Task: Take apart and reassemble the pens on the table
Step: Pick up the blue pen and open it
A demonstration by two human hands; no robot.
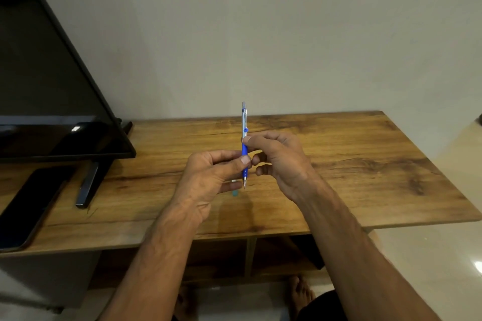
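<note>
We hold the pen (244,148) upright above the desk (339,164), left hand (208,177) pinching its blue grip, right hand (279,159) pinching its barrel.

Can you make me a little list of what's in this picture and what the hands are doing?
table: wooden
pen: blue and silver, upright, tip down, held above the table
left hand: pinches the blue grip
right hand: pinches the pen higher up
also on table: TV, dark phone, small teal piece
</note>
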